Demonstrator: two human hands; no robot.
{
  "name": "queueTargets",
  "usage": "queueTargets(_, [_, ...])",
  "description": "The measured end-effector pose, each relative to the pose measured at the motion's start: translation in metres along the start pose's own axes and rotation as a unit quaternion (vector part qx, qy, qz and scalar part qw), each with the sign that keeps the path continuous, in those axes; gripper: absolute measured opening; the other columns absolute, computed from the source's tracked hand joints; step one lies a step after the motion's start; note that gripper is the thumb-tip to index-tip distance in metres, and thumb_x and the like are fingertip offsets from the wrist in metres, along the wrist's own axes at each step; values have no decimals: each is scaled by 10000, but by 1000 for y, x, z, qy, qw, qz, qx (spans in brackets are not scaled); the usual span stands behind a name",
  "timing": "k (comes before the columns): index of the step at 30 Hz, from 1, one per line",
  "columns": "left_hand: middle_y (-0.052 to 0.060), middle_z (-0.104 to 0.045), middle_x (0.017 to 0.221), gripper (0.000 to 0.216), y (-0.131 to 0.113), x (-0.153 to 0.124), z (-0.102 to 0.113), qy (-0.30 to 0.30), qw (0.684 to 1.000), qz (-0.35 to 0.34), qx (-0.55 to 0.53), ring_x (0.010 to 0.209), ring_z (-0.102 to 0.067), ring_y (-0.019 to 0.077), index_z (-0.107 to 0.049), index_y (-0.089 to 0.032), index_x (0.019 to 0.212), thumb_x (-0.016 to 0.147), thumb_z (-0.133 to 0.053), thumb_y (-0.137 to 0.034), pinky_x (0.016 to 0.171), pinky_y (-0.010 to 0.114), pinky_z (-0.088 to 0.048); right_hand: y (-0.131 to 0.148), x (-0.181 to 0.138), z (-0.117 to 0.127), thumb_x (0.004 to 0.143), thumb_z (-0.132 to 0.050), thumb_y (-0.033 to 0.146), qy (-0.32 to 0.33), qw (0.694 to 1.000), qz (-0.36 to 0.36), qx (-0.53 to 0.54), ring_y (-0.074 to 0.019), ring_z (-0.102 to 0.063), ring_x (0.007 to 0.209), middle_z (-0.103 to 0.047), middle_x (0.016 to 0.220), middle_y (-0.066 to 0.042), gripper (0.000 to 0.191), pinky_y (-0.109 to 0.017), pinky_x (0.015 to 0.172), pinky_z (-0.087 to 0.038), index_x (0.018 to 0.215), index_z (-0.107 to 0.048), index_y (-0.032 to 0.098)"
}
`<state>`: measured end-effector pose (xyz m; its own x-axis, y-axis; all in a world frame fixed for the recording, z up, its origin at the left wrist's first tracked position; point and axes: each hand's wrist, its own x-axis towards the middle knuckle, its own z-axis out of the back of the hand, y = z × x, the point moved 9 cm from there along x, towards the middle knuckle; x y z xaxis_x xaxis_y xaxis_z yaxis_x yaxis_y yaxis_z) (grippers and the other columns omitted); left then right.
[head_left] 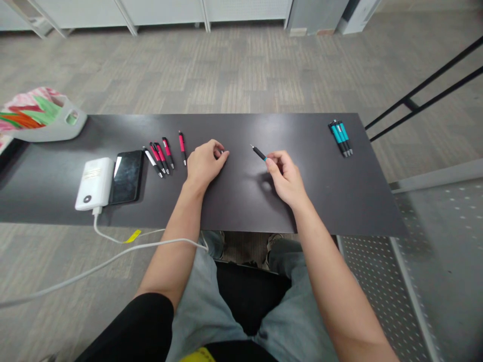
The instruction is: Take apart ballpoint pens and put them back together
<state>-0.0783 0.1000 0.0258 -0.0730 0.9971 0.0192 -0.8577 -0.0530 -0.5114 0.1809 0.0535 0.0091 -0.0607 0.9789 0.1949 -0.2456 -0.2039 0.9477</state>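
While both forearms are reaching forward from the lap, the left hand [206, 163] is resting knuckles-up on the dark surface [241, 201], its fingers curling inward and pinching a small piece [222, 151] at their tips; it is too small to tell what it is. The right hand [287, 176] is hovering just above the surface to the right of it, wrist bending slightly, with thumb and forefinger pinching the rear end of a pen [259, 153].

That pen is sitting near the middle of the surface, between the two hands. Its long axis is running diagonally, with the fine tip pointing away and to the left, toward the left hand, and the teal part lying at the fingers.

Left of the left hand, several red pens [161, 157] are lying side by side, all pointing roughly away from the person. Three teal pens [340, 137] are lying bunched together near the far right corner. A phone [127, 176] and a power bank [94, 183] are lying next to each other at the left, a white cable [113, 251] trailing off the edge. A grey bag [49, 128] is sitting at the far left; its contents are showing only as coloured cloth.
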Motion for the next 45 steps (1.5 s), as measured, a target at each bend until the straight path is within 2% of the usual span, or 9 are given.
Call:
queueTargets(7, [38, -913, 1052, 122, 7, 2, -2, -8, 999, -11, -40, 1029, -840, 292, -848, -269, 1178, 1084, -906, -321, 936, 390, -578, 1, 0, 1, 1079, -788, 857, 6, 1000, -4, -7, -257, -572, 833, -605, 894, 0, 555, -442, 908, -537, 1110, -666, 316])
queueTargets(11, [29, -856, 964, 174, 4, 6, 3, -64, 968, -58, -236, 829, -728, 222, -837, -259, 1087, 1100, -883, -426, 826, 340, -555, 6, 0, -1, 1079, -795, 844, 6, 1000, -2, -12, -263, -578, 836, -593, 878, -4, 542, -450, 911, -551, 1090, -689, 314])
queueTargets(14, [41, -837, 991, 186, -3, 7, 5, -73, 932, -110, -337, 823, -703, 215, -852, -264, 1094, 1099, -860, -450, 788, 328, -555, 10, -2, -4, 1083, -771, 869, 10, 1000, -2, -14, -284, -597, 865, -595, 876, -16, 556, -470, 937, -577, 1101, -707, 317])
queueTargets(16, [47, -848, 1048, 108, -4, 7, 6, -83, 939, -123, -311, 847, -702, 218, -874, -272, 1126, 1083, -838, -364, 826, 337, -570, 11, -2, -7, 1076, -766, 887, 18, 1000, -2, -12, -293, -606, 877, -601, 878, -24, 574, -479, 938, -589, 1101, -715, 316])
queueTargets(19, [42, -851, 1036, 104, 8, 9, 5, -95, 967, -87, -219, 830, -685, 221, -880, -271, 1098, 1021, -828, -224, 873, 361, -571, 10, -2, -7, 1047, -791, 909, 23, 1000, -4, -11, -295, -606, 868, -597, 859, -22, 601, -483, 930, -593, 1075, -717, 313])
queueTargets(24, [38, -869, 975, 95, 25, 14, -6, -59, 989, -34, -134, 819, -711, 245, -889, -268, 1074, 990, -903, -225, 860, 380, -551, 5, -2, -4, 1028, -820, 913, 23, 1000, -12, -12, -288, -597, 858, -613, 863, -21, 610, -476, 927, -587, 1067, -721, 312])
queueTargets(31, [56, -879, 1002, 119, 24, 12, -8, -29, 993, -63, -100, 883, -746, 286, -942, -290, 1067, 987, -910, -209, 938, 419, -581, 3, -4, -4, 1067, -823, 822, 24, 1000, -1, -10, -265, -581, 838, -620, 865, -9, 528, -449, 908, -566, 1067, -721, 304])
queueTargets(38, [110, -851, 1201, 205, 20, 9, -8, -31, 990, -110, -83, 1173, -775, 363, -910, -308, 1065, 1108, -737, -207, 1133, 485, -578, 3, -2, -2, 1056, -846, 824, 17, 1000, -3, -4, -255, -579, 832, -626, 876, -7, 533, -433, 893, -563, 1066, -726, 305])
queueTargets(45, [72, -853, 1108, 123, 15, 8, -8, -37, 987, -103, -118, 1019, -766, 309, -832, -289, 1043, 1047, -817, -167, 1008, 432, -582, 5, -2, -3, 1059, -856, 797, 19, 1000, 1, 4, -250, -575, 818, -616, 872, -2, 512, -430, 877, -550, 1070, -717, 304])
